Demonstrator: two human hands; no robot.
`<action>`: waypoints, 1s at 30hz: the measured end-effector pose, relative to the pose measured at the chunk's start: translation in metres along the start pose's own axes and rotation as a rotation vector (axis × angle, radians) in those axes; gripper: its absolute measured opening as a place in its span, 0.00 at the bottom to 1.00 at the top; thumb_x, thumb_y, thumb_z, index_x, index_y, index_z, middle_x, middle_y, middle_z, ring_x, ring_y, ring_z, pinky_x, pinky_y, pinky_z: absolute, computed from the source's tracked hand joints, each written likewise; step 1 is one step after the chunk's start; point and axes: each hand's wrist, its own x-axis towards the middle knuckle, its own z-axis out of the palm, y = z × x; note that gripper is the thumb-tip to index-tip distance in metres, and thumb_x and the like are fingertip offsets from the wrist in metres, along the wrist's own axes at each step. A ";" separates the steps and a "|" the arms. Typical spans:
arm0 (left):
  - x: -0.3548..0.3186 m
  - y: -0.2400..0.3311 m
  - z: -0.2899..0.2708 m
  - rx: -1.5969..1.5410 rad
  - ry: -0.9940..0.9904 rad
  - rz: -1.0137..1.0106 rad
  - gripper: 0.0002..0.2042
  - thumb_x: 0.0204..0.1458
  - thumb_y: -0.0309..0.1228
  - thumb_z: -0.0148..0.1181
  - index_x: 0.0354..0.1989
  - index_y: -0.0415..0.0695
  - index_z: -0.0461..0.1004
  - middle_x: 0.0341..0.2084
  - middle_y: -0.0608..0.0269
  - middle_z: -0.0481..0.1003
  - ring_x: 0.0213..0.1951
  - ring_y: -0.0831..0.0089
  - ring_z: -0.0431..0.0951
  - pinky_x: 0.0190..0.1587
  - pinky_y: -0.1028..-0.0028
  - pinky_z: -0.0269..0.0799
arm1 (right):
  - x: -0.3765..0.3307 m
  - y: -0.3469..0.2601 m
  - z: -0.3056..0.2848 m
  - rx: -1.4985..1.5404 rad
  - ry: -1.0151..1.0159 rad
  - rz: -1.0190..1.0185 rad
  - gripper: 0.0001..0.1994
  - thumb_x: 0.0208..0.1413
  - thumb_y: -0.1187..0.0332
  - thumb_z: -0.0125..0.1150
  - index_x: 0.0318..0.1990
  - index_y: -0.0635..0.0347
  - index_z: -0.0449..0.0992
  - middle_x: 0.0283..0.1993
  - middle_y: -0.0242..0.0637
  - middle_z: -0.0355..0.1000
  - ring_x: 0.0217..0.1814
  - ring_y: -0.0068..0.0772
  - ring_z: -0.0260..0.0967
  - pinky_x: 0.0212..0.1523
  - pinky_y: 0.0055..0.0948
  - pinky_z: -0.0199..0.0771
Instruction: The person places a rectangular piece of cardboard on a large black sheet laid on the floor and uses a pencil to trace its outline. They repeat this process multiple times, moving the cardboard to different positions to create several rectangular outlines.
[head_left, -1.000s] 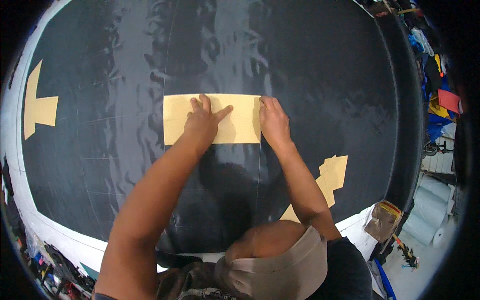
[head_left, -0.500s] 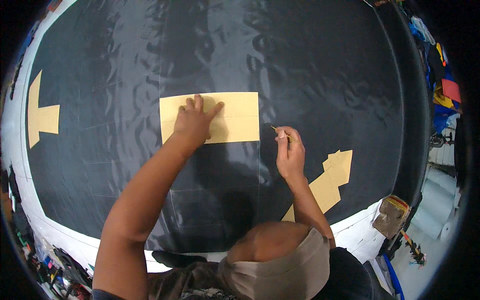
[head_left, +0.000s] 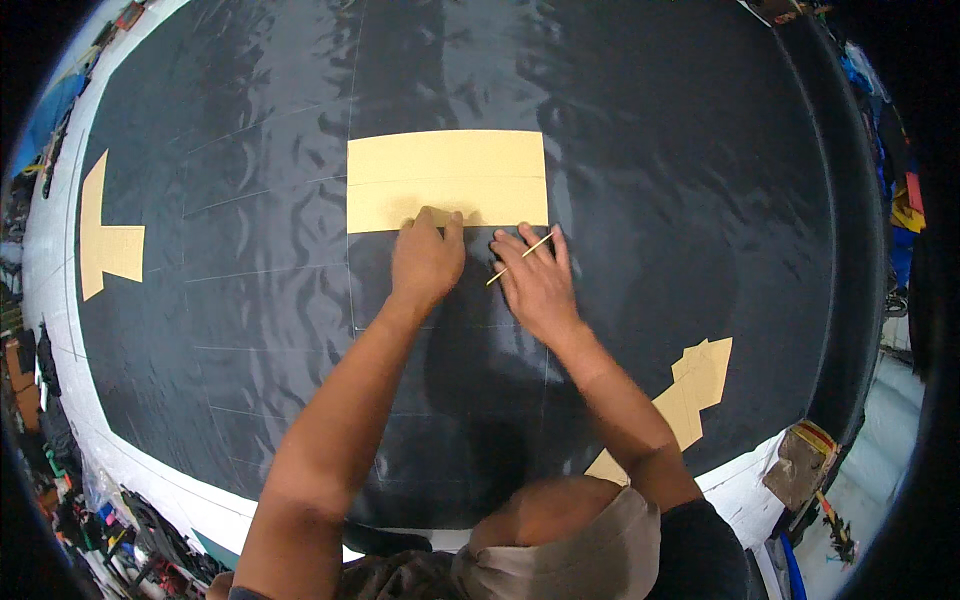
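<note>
A rectangular tan card (head_left: pixel 450 160) with a faint line across it lies on a large black sheet (head_left: pixel 680 200). My left hand (head_left: pixel 430 262) has its fingers bent onto the card's near edge, left of its middle. Close by, my right hand (head_left: pixel 540 285) lies palm down, its fingertips at the same edge near the right corner. A thin yellowish stick (head_left: pixel 507 269), like a slim pencil, runs slantwise through the right fingers; its writing end cannot be made out. Thin pale lines mark the sheet left of the card and on its near side.
A T-shaped tan card (head_left: pixel 120 250) lies at the sheet's left. More angular tan cards (head_left: pixel 683 405) overlap near my right forearm. The white table edge (head_left: pixel 165 460) shows around the sheet. A worn brown block (head_left: pixel 800 465) sits at the right corner, with clutter beyond.
The rectangular card has slid away from me across the sheet. My left hand went from flat on it to its near edge; my right hand came in to that edge with the stick. The view shifted.
</note>
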 end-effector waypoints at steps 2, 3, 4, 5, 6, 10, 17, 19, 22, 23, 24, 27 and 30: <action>-0.007 0.001 -0.004 0.192 0.131 0.127 0.20 0.61 0.43 0.59 0.51 0.37 0.74 0.52 0.41 0.73 0.55 0.44 0.73 0.57 0.51 0.68 | 0.007 0.018 -0.003 0.067 0.009 -0.038 0.11 0.63 0.65 0.60 0.51 0.53 0.79 0.55 0.32 0.78 0.65 0.45 0.69 0.73 0.58 0.49; -0.005 -0.012 -0.004 0.225 0.215 0.218 0.19 0.60 0.42 0.60 0.51 0.39 0.74 0.56 0.41 0.70 0.59 0.43 0.70 0.59 0.49 0.66 | 0.013 0.023 -0.004 0.119 0.011 -0.049 0.11 0.63 0.65 0.60 0.50 0.53 0.79 0.53 0.33 0.78 0.63 0.45 0.70 0.72 0.58 0.50; -0.002 -0.024 -0.002 0.258 0.298 0.310 0.19 0.59 0.41 0.62 0.52 0.41 0.74 0.60 0.41 0.68 0.62 0.41 0.67 0.62 0.47 0.63 | 0.019 0.029 -0.006 0.169 0.012 -0.058 0.10 0.63 0.65 0.59 0.49 0.53 0.79 0.52 0.33 0.79 0.62 0.45 0.70 0.71 0.57 0.52; 0.002 -0.037 0.001 0.262 0.334 0.338 0.17 0.59 0.39 0.62 0.51 0.42 0.76 0.64 0.45 0.64 0.70 0.44 0.57 0.69 0.43 0.54 | 0.028 0.033 -0.012 0.146 0.105 -0.021 0.08 0.63 0.66 0.59 0.47 0.52 0.79 0.47 0.36 0.79 0.57 0.44 0.72 0.67 0.53 0.57; 0.003 -0.039 0.004 0.251 0.332 0.340 0.17 0.59 0.39 0.62 0.51 0.43 0.75 0.64 0.45 0.63 0.70 0.44 0.57 0.69 0.42 0.53 | 0.032 0.043 -0.018 0.200 0.137 0.139 0.07 0.63 0.66 0.58 0.45 0.54 0.79 0.45 0.38 0.79 0.55 0.45 0.72 0.66 0.50 0.58; 0.007 -0.044 0.017 0.191 0.352 0.354 0.17 0.60 0.40 0.61 0.52 0.43 0.74 0.65 0.44 0.62 0.71 0.42 0.56 0.70 0.40 0.50 | 0.043 0.084 -0.017 0.139 0.239 0.327 0.11 0.61 0.61 0.64 0.46 0.55 0.80 0.55 0.40 0.78 0.63 0.48 0.69 0.68 0.50 0.56; 0.007 -0.049 0.022 0.126 0.393 0.364 0.15 0.60 0.37 0.62 0.52 0.44 0.73 0.65 0.43 0.62 0.71 0.39 0.56 0.69 0.36 0.49 | 0.039 0.086 -0.006 0.002 0.175 0.237 0.17 0.52 0.55 0.73 0.45 0.54 0.82 0.64 0.37 0.74 0.71 0.53 0.61 0.73 0.55 0.48; 0.006 -0.048 0.022 0.121 0.389 0.364 0.15 0.60 0.37 0.63 0.51 0.44 0.73 0.65 0.43 0.63 0.70 0.39 0.56 0.69 0.36 0.49 | 0.037 0.087 -0.008 0.004 0.165 0.246 0.18 0.51 0.55 0.74 0.45 0.54 0.83 0.64 0.37 0.74 0.72 0.53 0.61 0.74 0.55 0.47; 0.006 -0.046 0.022 0.124 0.387 0.353 0.15 0.60 0.39 0.63 0.50 0.44 0.74 0.65 0.43 0.63 0.71 0.40 0.56 0.70 0.38 0.49 | 0.037 0.089 -0.011 0.006 0.157 0.245 0.18 0.51 0.55 0.75 0.45 0.54 0.83 0.64 0.37 0.74 0.72 0.52 0.60 0.74 0.55 0.47; 0.007 -0.048 0.023 0.126 0.384 0.347 0.16 0.60 0.40 0.62 0.50 0.44 0.74 0.65 0.44 0.63 0.71 0.40 0.56 0.71 0.39 0.49 | 0.036 0.090 -0.011 0.006 0.154 0.244 0.18 0.50 0.54 0.75 0.45 0.54 0.83 0.64 0.36 0.74 0.72 0.52 0.60 0.74 0.55 0.46; 0.007 -0.048 0.023 0.132 0.392 0.350 0.16 0.59 0.40 0.63 0.50 0.44 0.74 0.65 0.44 0.63 0.71 0.40 0.56 0.71 0.40 0.49 | 0.036 0.090 -0.010 -0.003 0.153 0.242 0.18 0.50 0.55 0.75 0.44 0.53 0.83 0.64 0.36 0.74 0.72 0.52 0.60 0.74 0.54 0.47; 0.008 -0.053 0.021 0.130 0.405 0.357 0.16 0.59 0.40 0.63 0.51 0.44 0.74 0.65 0.42 0.63 0.70 0.39 0.57 0.71 0.39 0.49 | 0.040 0.088 -0.006 -0.015 0.150 0.231 0.18 0.50 0.55 0.75 0.44 0.53 0.83 0.64 0.36 0.74 0.72 0.52 0.60 0.74 0.54 0.48; 0.006 -0.052 0.020 0.102 0.411 0.364 0.19 0.60 0.40 0.62 0.55 0.44 0.73 0.65 0.40 0.63 0.70 0.39 0.58 0.71 0.39 0.49 | 0.037 0.090 -0.009 -0.011 0.145 0.191 0.17 0.51 0.57 0.74 0.44 0.54 0.82 0.64 0.35 0.74 0.72 0.52 0.61 0.73 0.51 0.50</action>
